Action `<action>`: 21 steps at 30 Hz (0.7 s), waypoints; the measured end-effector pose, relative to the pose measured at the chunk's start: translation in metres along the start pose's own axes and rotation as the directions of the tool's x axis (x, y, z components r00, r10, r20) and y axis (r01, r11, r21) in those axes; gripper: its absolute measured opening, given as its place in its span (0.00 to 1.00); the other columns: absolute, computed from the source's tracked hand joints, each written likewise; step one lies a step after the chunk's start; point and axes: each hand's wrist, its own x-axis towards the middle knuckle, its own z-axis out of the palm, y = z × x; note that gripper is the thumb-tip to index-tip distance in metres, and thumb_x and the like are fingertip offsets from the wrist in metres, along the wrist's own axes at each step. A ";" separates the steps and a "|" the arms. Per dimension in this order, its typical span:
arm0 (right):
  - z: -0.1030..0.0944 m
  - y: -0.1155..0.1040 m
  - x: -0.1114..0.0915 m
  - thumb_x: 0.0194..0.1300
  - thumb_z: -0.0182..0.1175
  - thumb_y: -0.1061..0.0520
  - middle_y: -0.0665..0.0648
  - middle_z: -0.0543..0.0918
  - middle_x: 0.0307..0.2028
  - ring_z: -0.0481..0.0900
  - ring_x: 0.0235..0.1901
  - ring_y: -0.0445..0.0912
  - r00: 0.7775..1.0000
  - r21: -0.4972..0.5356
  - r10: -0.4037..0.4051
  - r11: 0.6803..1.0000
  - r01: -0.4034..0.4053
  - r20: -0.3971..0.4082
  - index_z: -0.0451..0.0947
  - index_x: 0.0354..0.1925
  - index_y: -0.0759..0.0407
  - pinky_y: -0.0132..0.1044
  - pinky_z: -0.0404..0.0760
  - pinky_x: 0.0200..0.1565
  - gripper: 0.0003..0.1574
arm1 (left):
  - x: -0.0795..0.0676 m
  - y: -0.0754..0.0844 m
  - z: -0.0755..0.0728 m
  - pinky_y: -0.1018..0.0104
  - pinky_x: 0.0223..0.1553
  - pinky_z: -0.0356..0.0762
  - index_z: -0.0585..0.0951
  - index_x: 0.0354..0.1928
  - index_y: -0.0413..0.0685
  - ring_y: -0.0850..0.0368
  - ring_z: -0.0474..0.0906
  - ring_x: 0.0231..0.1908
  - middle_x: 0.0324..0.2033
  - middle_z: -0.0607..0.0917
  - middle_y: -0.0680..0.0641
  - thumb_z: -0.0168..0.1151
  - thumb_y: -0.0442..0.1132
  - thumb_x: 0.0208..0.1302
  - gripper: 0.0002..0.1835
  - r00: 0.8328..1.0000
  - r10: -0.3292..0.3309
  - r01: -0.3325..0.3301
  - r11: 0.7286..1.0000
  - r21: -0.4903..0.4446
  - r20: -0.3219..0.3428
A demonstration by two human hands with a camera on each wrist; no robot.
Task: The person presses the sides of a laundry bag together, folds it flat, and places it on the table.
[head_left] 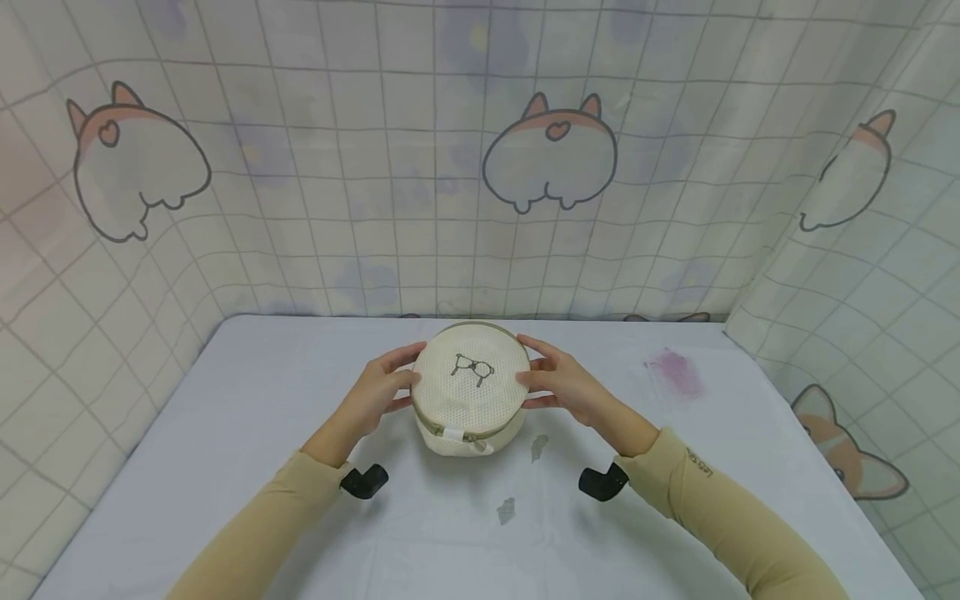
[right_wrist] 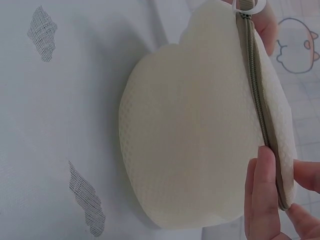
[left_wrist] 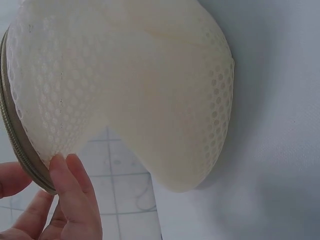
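A round cream mesh laundry bag (head_left: pixel 472 379) with a dog outline printed on its lid stands near the middle of the table. A tan zipper (right_wrist: pixel 259 95) runs round the lid's edge, and a white tab sits at the front. My left hand (head_left: pixel 378 387) pinches the left rim, thumb on the lid and fingers beneath the zipper. On the opposite side my right hand (head_left: pixel 558 382) grips the right rim the same way. Both wrist views show the soft mesh side (left_wrist: pixel 150 90) sagging and dented below the rim.
The table (head_left: pixel 300 358) has a white cover with a pink stain (head_left: pixel 678 372) at the right and grey patches (head_left: pixel 506 510) near the front. A gridded curtain (head_left: pixel 337 167) with corgi drawings surrounds the back and sides.
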 end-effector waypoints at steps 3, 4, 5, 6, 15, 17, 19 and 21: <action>0.001 0.000 0.001 0.73 0.60 0.65 0.63 0.77 0.52 0.83 0.40 0.46 1.000 -0.001 0.013 1.000 -0.013 -0.008 0.53 0.82 0.50 0.43 0.87 0.44 0.47 | 0.001 -0.001 0.000 0.48 0.60 0.75 0.67 0.77 0.47 0.51 0.77 0.51 0.74 0.66 0.42 0.53 0.31 0.71 0.32 1.000 -0.005 0.005 1.000 -0.003 -0.004; 0.001 0.000 0.002 0.73 0.60 0.65 0.63 0.77 0.52 0.83 0.40 0.46 1.000 -0.003 0.014 1.000 -0.014 -0.010 0.53 0.82 0.51 0.43 0.87 0.44 0.47 | 0.001 -0.001 0.000 0.48 0.60 0.75 0.67 0.77 0.47 0.51 0.77 0.51 0.74 0.66 0.42 0.53 0.31 0.71 0.32 1.000 -0.005 0.005 1.000 -0.003 -0.003; 0.001 0.000 0.002 0.73 0.60 0.65 0.63 0.77 0.51 0.83 0.40 0.46 1.000 -0.005 0.016 1.000 -0.016 -0.011 0.53 0.82 0.51 0.43 0.87 0.44 0.47 | 0.001 -0.002 -0.001 0.49 0.61 0.75 0.67 0.77 0.47 0.51 0.77 0.51 0.74 0.66 0.42 0.53 0.31 0.71 0.32 1.000 -0.006 0.006 1.000 -0.005 -0.003; 0.001 0.000 0.003 0.73 0.60 0.65 0.63 0.77 0.51 0.83 0.40 0.46 1.000 -0.006 0.019 1.000 -0.019 -0.013 0.53 0.82 0.51 0.43 0.87 0.44 0.47 | 0.001 -0.002 -0.001 0.49 0.61 0.75 0.67 0.77 0.47 0.51 0.77 0.51 0.74 0.66 0.42 0.53 0.31 0.72 0.32 1.000 -0.006 0.006 1.000 -0.005 -0.002; 0.002 0.004 0.006 0.73 0.61 0.64 0.63 0.76 0.52 0.83 0.40 0.47 0.999 -0.021 0.041 0.999 -0.041 -0.022 0.53 0.82 0.52 0.43 0.87 0.44 0.47 | 0.001 -0.005 -0.002 0.50 0.60 0.76 0.67 0.77 0.47 0.51 0.78 0.51 0.74 0.66 0.42 0.54 0.32 0.72 0.31 1.000 -0.017 0.017 1.000 -0.012 0.002; 0.003 0.004 0.006 0.73 0.61 0.64 0.63 0.76 0.52 0.83 0.40 0.47 0.998 -0.027 0.048 0.998 -0.049 -0.031 0.53 0.81 0.51 0.42 0.87 0.44 0.46 | 0.002 -0.006 -0.003 0.51 0.60 0.76 0.67 0.77 0.47 0.51 0.78 0.51 0.75 0.66 0.42 0.54 0.32 0.72 0.31 1.000 -0.015 0.015 1.000 -0.013 0.006; 0.003 0.005 0.008 0.73 0.61 0.64 0.64 0.76 0.52 0.83 0.40 0.47 0.998 -0.033 0.054 0.998 -0.055 -0.038 0.53 0.81 0.51 0.42 0.87 0.44 0.46 | 0.002 -0.006 -0.002 0.52 0.59 0.76 0.67 0.77 0.47 0.51 0.78 0.51 0.75 0.66 0.42 0.55 0.32 0.72 0.31 1.000 -0.013 0.013 1.000 -0.011 0.008; 0.003 0.006 0.009 0.73 0.61 0.65 0.63 0.76 0.52 0.83 0.40 0.47 0.997 -0.035 0.059 0.998 -0.061 -0.042 0.54 0.81 0.50 0.42 0.87 0.44 0.46 | 0.003 -0.007 -0.002 0.52 0.59 0.77 0.67 0.77 0.47 0.52 0.78 0.51 0.74 0.66 0.42 0.54 0.32 0.72 0.31 1.000 -0.015 0.015 1.000 -0.009 0.008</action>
